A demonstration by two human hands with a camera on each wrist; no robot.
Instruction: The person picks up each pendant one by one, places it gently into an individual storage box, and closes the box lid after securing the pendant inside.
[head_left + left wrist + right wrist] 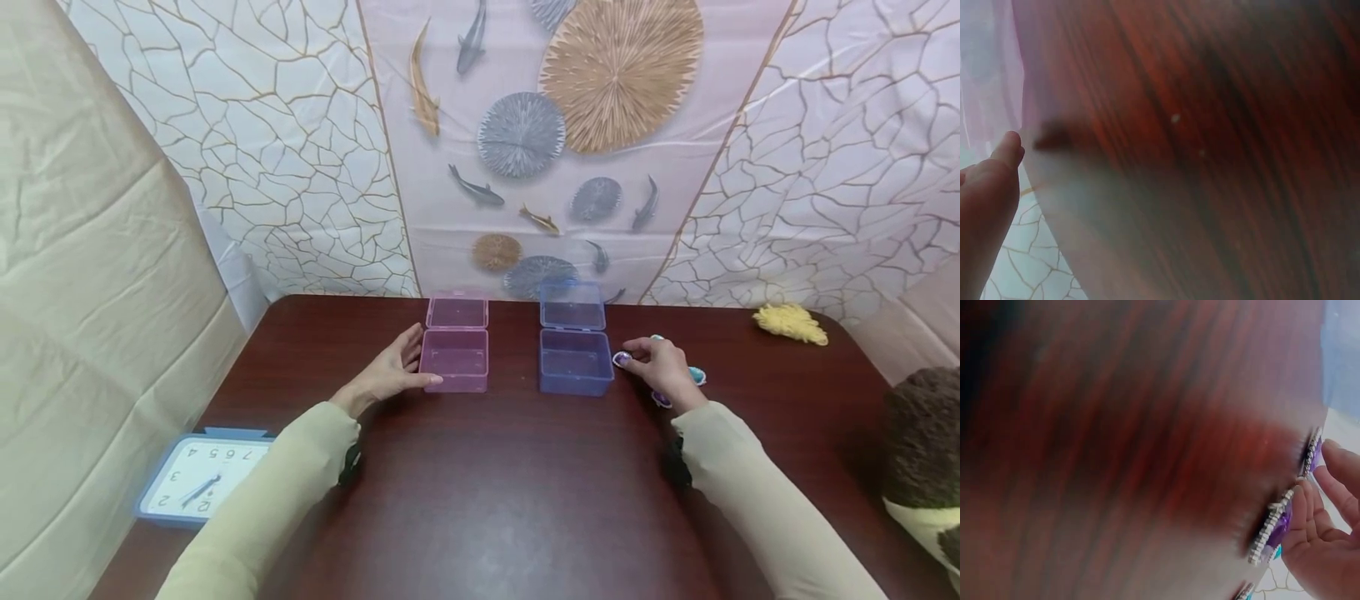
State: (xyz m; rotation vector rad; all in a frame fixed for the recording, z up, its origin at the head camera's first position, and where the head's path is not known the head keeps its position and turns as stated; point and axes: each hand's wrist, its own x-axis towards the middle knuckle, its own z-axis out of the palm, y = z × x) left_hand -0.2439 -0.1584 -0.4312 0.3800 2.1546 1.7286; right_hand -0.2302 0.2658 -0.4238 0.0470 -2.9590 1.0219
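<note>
A pink clear box (pixel 455 360) and a blue clear box (pixel 573 362) stand side by side on the dark wooden table (pixel 510 483), both with lids open at the back. My left hand (pixel 415 364) rests with straight fingers against the pink box's left side; in the left wrist view the left hand (pixel 990 187) lies beside the blurred pink box (pixel 991 69). My right hand (pixel 636 353) pinches a purple rhinestone-rimmed gem (pixel 622 359) just right of the blue box. In the right wrist view the right hand's fingers (pixel 1325 506) lie against purple gems (pixel 1275 528).
More gems lie around the right hand: a teal one (pixel 698 376) and a purple one (pixel 662 400). A yellow fluffy object (pixel 790 322) sits at the far right, a brown plush toy (pixel 926 450) at the right edge, a blue clock (pixel 202 477) at the left edge.
</note>
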